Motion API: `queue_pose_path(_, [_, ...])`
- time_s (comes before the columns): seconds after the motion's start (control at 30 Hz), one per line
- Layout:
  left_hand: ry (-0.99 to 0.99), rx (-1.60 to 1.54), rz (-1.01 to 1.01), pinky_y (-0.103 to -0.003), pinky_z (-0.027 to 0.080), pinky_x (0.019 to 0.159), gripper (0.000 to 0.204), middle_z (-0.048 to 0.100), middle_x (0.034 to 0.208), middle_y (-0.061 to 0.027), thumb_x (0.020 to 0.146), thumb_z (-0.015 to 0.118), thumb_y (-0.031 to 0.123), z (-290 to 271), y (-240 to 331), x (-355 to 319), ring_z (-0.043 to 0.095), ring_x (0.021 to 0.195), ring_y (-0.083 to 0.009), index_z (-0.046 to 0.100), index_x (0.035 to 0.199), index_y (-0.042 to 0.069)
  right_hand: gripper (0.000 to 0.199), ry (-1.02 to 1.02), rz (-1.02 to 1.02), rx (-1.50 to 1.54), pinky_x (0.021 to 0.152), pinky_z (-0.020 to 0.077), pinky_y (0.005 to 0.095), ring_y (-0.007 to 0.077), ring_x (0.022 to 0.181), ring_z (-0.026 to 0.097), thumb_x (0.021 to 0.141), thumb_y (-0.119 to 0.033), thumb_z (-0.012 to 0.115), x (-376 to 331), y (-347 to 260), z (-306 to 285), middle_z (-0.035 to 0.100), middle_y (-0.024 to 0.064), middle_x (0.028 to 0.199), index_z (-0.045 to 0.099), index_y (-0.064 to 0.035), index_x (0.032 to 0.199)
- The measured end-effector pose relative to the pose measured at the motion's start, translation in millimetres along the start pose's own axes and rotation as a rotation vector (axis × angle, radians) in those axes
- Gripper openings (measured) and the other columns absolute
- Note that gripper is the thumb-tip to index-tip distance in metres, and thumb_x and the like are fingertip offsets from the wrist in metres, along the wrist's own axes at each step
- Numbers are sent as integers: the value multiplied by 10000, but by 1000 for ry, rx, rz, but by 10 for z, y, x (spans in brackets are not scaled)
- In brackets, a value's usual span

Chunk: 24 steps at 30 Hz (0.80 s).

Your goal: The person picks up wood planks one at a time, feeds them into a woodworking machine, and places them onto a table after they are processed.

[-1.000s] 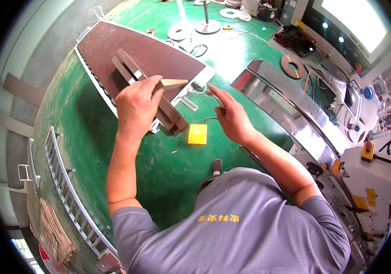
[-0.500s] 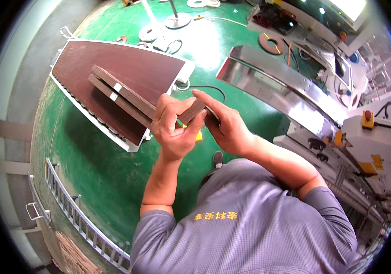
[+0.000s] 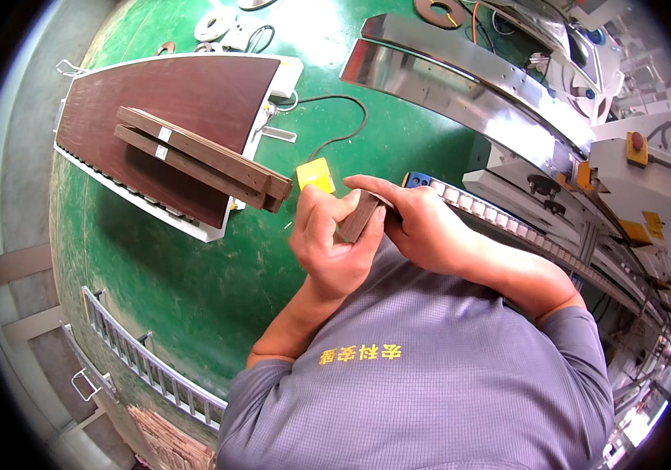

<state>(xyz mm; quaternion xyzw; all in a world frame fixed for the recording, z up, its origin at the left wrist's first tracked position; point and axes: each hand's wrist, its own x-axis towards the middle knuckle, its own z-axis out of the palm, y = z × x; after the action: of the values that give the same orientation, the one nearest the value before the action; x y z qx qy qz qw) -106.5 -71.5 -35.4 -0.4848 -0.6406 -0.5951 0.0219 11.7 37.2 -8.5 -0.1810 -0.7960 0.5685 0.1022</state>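
Observation:
A brown wood-grain board (image 3: 360,218) is held up close in front of my chest, its narrow end facing up toward me. My left hand (image 3: 326,244) grips it between thumb and bent fingers on the left side. On the other side, my right hand (image 3: 433,231) holds it too, with its index finger stretched along the far edge; its remaining fingers are partly hidden. How far the board extends below my hands cannot be seen.
Left, several long brown boards (image 3: 202,160) with white labels lie on a brown-topped table (image 3: 186,86). A yellow box-shaped thing (image 3: 315,174) sits on the green floor. A metal-topped machine (image 3: 445,94) stands right; a roller rack (image 3: 147,356) is lower left.
Both hands have moved nearer to my body and slightly right, keeping hold of the board. The view has shifted, so the yellow thing and the near ends of the table's boards now show.

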Motion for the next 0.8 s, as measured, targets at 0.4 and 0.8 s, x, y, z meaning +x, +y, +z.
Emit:
queue_pose_path(0.4, [-136, -340, -68, -367, 441, 905, 652, 618, 1147, -105, 772, 872, 391, 185, -167, 234, 543, 1017, -190, 563, 1201, 10, 282, 178, 168, 36, 672, 548, 364, 290, 743, 703, 838, -28, 730, -88, -167, -542, 699, 169, 824, 606, 61, 1075])
queue_pose_path(0.8, [-1083, -350, 302, -420, 568, 749, 590, 659, 1045, -137, 639, 831, 97, 1500, -314, 177, 677, 877, -346, 606, 1184, 78, 308, 1736, 317, 783, 484, 402, 256, 102, 589, 535, 994, -296, 660, -3013, 684, -937, 641, 31, 861, 594, -38, 1147])
